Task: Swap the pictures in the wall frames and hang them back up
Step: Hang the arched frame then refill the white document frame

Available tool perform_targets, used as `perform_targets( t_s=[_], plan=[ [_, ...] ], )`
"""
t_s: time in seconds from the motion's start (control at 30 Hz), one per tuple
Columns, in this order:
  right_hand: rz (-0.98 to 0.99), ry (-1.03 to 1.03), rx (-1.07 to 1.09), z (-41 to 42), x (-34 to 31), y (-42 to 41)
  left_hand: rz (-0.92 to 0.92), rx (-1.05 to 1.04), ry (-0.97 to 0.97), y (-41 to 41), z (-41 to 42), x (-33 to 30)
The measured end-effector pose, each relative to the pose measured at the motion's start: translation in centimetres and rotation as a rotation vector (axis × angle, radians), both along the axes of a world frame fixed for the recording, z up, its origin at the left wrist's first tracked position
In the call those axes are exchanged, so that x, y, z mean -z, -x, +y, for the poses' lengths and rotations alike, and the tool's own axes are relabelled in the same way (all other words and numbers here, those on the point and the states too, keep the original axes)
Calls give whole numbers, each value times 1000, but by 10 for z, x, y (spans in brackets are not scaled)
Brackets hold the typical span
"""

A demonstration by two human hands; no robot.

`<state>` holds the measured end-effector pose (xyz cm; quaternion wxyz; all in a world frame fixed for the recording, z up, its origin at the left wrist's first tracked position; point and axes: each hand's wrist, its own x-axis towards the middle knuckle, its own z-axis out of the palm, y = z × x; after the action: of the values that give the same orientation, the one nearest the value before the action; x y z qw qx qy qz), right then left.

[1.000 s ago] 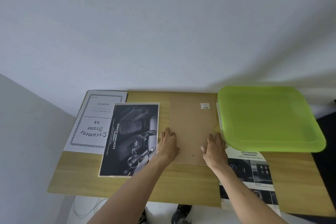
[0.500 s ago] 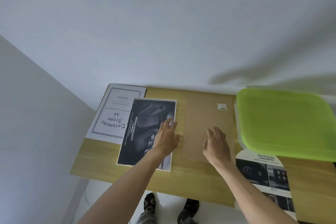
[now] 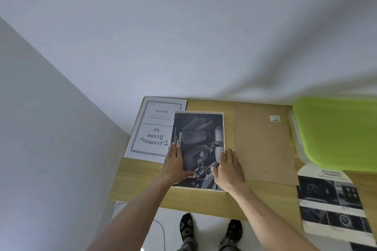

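A dark car-interior picture (image 3: 201,138) lies flat on the wooden table (image 3: 142,179). My left hand (image 3: 176,164) grips its left edge and my right hand (image 3: 228,167) grips its right edge, thumbs on top of the print. To its left lies a white "Document Frame A4" sheet (image 3: 153,128), partly under the picture. To its right a brown frame backing board (image 3: 263,144) lies flat with a small label near its far corner.
A lime green plastic tray (image 3: 338,132) sits at the right, over the table's far right part. A second car brochure page (image 3: 330,199) hangs over the table's front right edge. White walls meet at a corner on the left. My feet stand below the table.
Both hands left the brown backing board and moved left onto the dark picture, closing on its two side edges. The camera view swung left.
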<state>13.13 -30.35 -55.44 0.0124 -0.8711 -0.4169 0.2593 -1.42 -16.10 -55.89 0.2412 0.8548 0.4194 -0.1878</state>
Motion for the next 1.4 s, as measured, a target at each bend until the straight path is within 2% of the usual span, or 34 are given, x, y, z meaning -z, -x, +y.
perform_targets(
  t_s=[0.1, 0.3, 0.43, 0.6, 0.8, 0.87, 1.03, 1.1, 1.2, 1.27, 1.4],
  plan=[
    [32, -1, 77, 8, 6, 15, 16, 56, 17, 5, 0, 3],
    [136, -77, 243, 16, 0, 22, -58, 41, 14, 10, 1, 7],
    [208, -238, 396, 15, -8, 29, -97, 17, 32, 14, 1, 5],
    [337, -536, 753, 20, -24, 29, -121, 6, 50, 17, 2, 3],
    [492, -548, 875, 26, -27, 6, -247, -29, 75, 30, 3, 7],
    [602, -547, 930, 23, -28, -2, -361, -146, 89, 36, -1, 4],
    [853, -652, 1094, 8, -40, -13, -593, -636, 64, 40, -25, -12],
    [921, -707, 1142, 1, -41, -16, -642, -813, 182, 32, -39, -25],
    [999, -738, 1139, -11, -42, -20, -821, -1046, 389, 15, -57, -45],
    [1050, -725, 1123, -24, -45, -26, -915, -1080, 443, 6, -63, -54],
    [1141, -748, 1054, -61, -53, -53, -1039, -963, 554, -3, -68, -64]
  ],
)
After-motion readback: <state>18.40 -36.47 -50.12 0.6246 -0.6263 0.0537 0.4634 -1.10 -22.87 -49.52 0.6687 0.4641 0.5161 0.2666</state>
